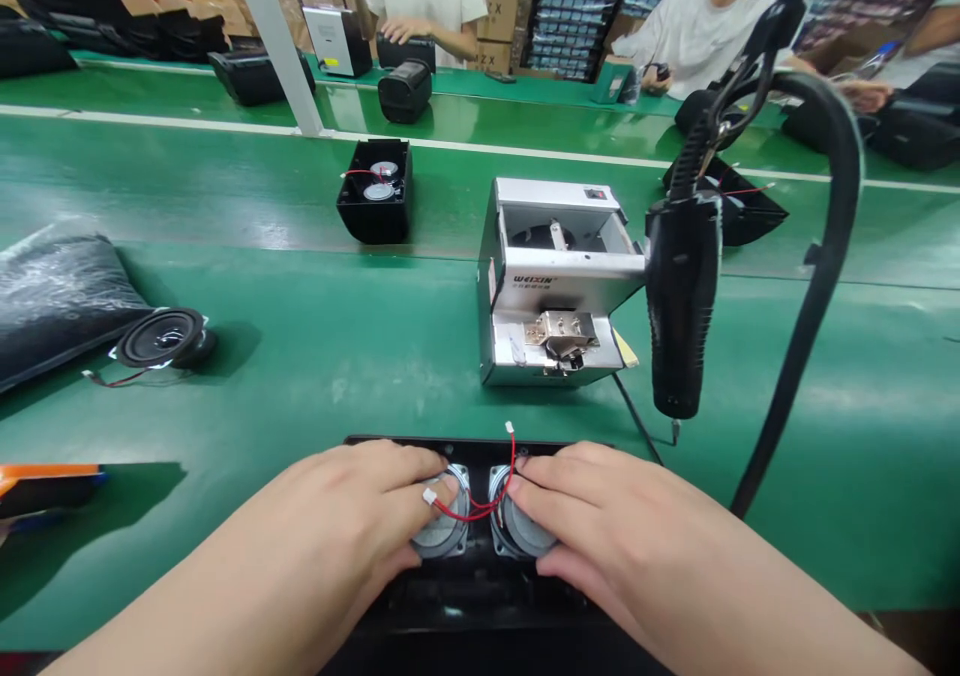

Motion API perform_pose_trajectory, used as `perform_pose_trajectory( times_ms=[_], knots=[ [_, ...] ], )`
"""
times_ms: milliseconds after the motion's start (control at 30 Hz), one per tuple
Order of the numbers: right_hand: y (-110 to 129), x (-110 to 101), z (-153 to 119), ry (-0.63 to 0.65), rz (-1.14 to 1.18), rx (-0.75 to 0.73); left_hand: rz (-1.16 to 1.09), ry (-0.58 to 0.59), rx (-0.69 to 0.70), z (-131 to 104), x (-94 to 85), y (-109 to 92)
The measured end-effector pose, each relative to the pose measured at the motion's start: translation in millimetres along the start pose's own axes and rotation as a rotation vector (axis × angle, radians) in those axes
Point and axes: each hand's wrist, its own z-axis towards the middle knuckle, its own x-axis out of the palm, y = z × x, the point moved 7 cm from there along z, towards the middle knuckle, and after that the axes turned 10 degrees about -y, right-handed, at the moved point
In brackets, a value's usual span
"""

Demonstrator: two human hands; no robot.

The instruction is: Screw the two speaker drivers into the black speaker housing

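Black housing point(480, 596) lies at near table edge, holding two round speaker drivers point(444, 526) side by side, red wires point(487, 501) looped between. Left hand point(360, 516) flat, pressing left driver; right hand point(592, 521) flat on right driver, grasping nothing. Beyond: silver screw feeder point(555, 286), hanging electric screwdriver point(679, 316), second open housing point(375, 191) containing two drivers.

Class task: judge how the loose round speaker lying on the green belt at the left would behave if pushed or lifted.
The loose speaker lies tilted on its side, so it may rock or roll on its round rim. Its thin wire tail looks floppy and would probably trail or snag. The exposed cone is likely fragile.
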Motion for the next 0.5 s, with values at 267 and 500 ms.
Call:
perform_pose_trajectory(
  times_ms=[267, 500],
  knots=[
    [3, -5, 5, -0.037, 0.001, -0.042, -0.044, 0.111, -0.101, -7, 9.0, 4],
    [0, 4, 13, 0.050, 0.031, 0.008, -0.061, 0.226, -0.149, -6, 21.9, 11]
  ],
)
